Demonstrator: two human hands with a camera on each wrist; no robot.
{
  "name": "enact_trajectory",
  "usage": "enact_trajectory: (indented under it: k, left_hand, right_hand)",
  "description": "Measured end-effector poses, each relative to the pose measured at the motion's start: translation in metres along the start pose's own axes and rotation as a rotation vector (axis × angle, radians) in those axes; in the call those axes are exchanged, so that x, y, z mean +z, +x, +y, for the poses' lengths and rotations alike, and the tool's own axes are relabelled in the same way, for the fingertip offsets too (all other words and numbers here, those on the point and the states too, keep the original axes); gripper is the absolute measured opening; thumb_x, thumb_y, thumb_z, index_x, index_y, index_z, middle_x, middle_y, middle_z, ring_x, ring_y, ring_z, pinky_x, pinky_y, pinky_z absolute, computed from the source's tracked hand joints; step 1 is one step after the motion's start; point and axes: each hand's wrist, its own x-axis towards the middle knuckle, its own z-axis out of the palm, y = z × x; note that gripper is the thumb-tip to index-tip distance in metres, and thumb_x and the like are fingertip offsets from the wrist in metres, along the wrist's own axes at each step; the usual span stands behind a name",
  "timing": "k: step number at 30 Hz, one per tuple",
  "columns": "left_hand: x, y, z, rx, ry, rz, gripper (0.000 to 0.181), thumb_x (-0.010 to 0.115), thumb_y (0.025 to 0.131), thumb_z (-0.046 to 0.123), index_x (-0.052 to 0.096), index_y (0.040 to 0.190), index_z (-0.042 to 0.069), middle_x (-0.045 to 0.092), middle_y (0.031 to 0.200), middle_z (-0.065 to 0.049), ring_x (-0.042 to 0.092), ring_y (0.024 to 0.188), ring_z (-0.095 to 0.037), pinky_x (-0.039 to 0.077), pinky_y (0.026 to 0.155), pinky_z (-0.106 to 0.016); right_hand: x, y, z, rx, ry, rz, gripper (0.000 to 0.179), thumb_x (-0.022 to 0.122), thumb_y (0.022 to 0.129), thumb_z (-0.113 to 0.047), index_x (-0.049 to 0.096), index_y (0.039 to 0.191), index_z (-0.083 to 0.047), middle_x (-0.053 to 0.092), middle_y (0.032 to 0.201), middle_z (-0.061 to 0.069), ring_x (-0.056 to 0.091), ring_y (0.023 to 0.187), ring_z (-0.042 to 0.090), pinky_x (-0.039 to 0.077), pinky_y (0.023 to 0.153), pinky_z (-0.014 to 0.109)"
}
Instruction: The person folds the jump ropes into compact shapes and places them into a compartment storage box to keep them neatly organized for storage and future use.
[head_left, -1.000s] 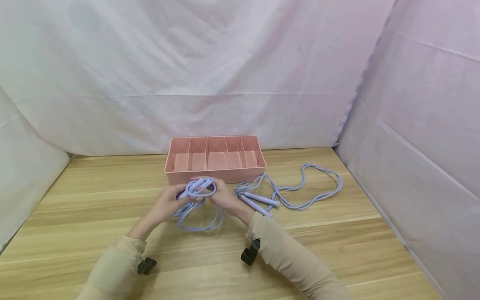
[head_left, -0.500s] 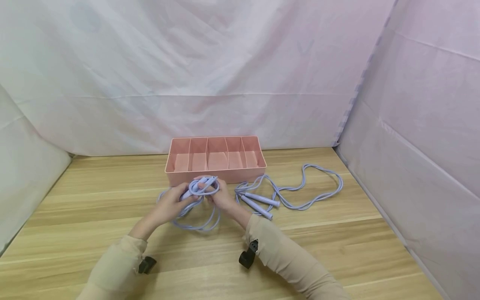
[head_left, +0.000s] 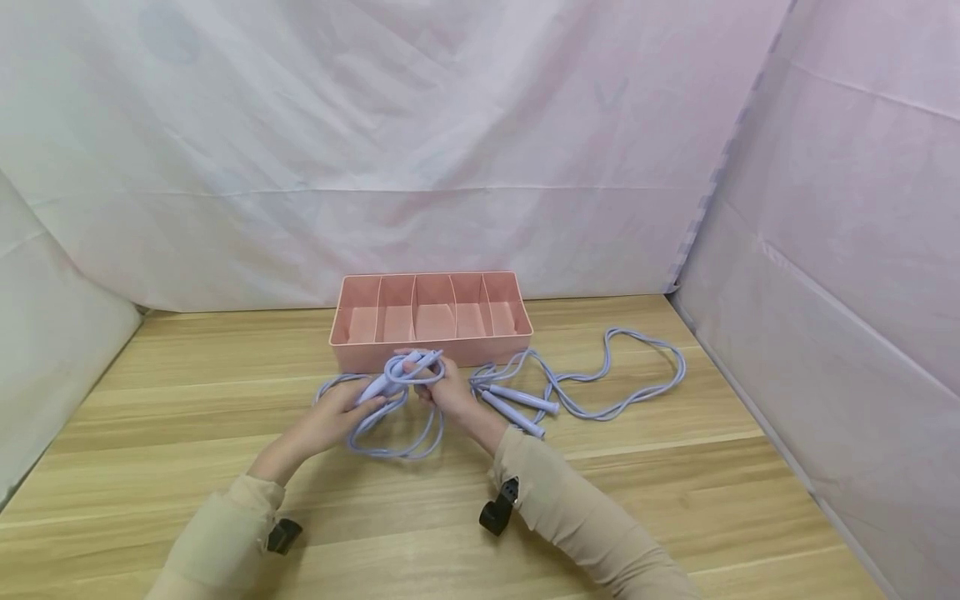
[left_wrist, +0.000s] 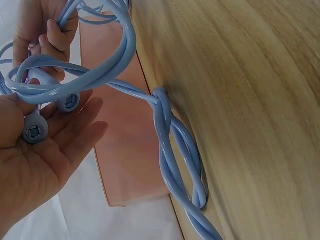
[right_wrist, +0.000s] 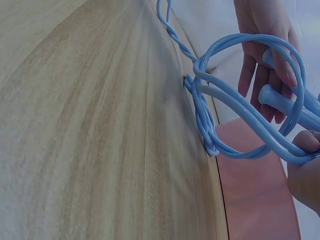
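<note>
Just before the front wall of the box [head_left: 491, 351], over the table [head_left: 405, 517], a person holds a blue rope [left_wrist: 127, 45] and its two handles [head_left: 379, 387]. These handles lie side by side, with their long axis aslant: the capped ends point back to the left palm, and the other ends point forward and rightward. The left hand [head_left: 330, 419] has the handles between thumb and fingers, the fingers nearly straight. The right hand [head_left: 452, 392] is closed more tightly, its bent fingers pinching the coiled part. One coil crosses the handles; whether it goes fully around them, I cannot tell. Lower loops hang beneath the hands, and their contact with the wood is not certain.

The box stands near the table's far edge, its five compartments in a row from left to right. Just to the right of the right hand lies a second rope [head_left: 603, 415], whose grips [head_left: 522, 398] point rightward and toward the person. Wide wood surface shows left of the left hand and between the forearms.

On the back cloth [head_left: 420, 167], a faint mark [head_left: 611, 96] resembles the letter V.
</note>
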Motion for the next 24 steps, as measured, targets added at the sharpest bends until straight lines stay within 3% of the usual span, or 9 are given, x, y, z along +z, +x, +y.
enact_trajectory:
  k: [9, 14, 17, 20, 22, 24]
  left_hand:
    - [0.002, 0.001, 0.000, 0.029, 0.001, 0.016, 0.013, 0.054, 0.089, 0.006, 0.061, 0.099, 0.001, 0.062, 0.084, -0.002, 0.055, 0.078, -0.010, 0.047, 0.070, -0.027]
    - [0.002, 0.000, 0.003, -0.011, 0.035, 0.037, 0.013, 0.055, 0.089, 0.005, 0.060, 0.100, 0.001, 0.061, 0.083, -0.003, 0.053, 0.076, -0.012, 0.046, 0.067, -0.028]
    - [0.001, -0.001, 0.004, -0.058, -0.002, 0.058, 0.017, 0.054, 0.089, 0.005, 0.058, 0.103, -0.004, 0.063, 0.082, -0.006, 0.057, 0.075, -0.019, 0.048, 0.066, -0.028]
    - [-0.002, -0.002, 0.004, -0.109, -0.070, 0.080, 0.026, 0.052, 0.091, 0.006, 0.053, 0.113, -0.008, 0.065, 0.087, -0.016, 0.063, 0.078, -0.028, 0.052, 0.070, -0.036]
    - [-0.006, -0.002, 0.004, -0.156, -0.075, 0.097, 0.024, 0.051, 0.092, 0.008, 0.054, 0.110, -0.008, 0.066, 0.085, -0.016, 0.064, 0.079, -0.030, 0.051, 0.072, -0.040]
    - [-0.010, -0.001, 0.006, -0.189, -0.048, 0.127, 0.024, 0.050, 0.093, 0.011, 0.055, 0.108, -0.007, 0.066, 0.084, -0.014, 0.063, 0.079, -0.028, 0.050, 0.072, -0.041]
  right_hand:
    - [-0.002, 0.009, 0.021, -0.009, 0.051, -0.072, 0.039, 0.045, 0.094, -0.010, 0.041, 0.128, 0.008, 0.032, 0.049, -0.006, 0.026, 0.040, 0.004, 0.020, 0.037, 0.017]
    - [0.000, 0.006, 0.017, 0.011, 0.043, -0.121, 0.040, 0.041, 0.095, -0.008, 0.035, 0.132, 0.008, 0.031, 0.048, -0.008, 0.025, 0.040, 0.002, 0.020, 0.037, 0.016]
    - [0.002, 0.002, 0.018, 0.057, 0.090, -0.094, 0.025, 0.040, 0.096, -0.009, 0.050, 0.107, 0.011, 0.034, 0.052, -0.006, 0.026, 0.042, 0.003, 0.021, 0.038, 0.016]
    - [0.004, -0.001, 0.023, 0.118, 0.156, -0.026, 0.022, 0.039, 0.097, -0.015, 0.050, 0.082, -0.003, 0.038, 0.059, -0.006, 0.027, 0.044, 0.002, 0.023, 0.039, 0.015]
    - [0.005, -0.003, 0.023, 0.152, 0.194, 0.024, 0.027, 0.038, 0.098, -0.019, 0.052, 0.085, -0.001, 0.040, 0.062, -0.005, 0.028, 0.044, 0.002, 0.025, 0.040, 0.014]
    - [0.006, -0.004, 0.022, 0.201, 0.230, 0.076, 0.031, 0.038, 0.098, -0.021, 0.054, 0.101, 0.005, 0.043, 0.067, -0.005, 0.030, 0.045, 0.000, 0.028, 0.042, 0.013]
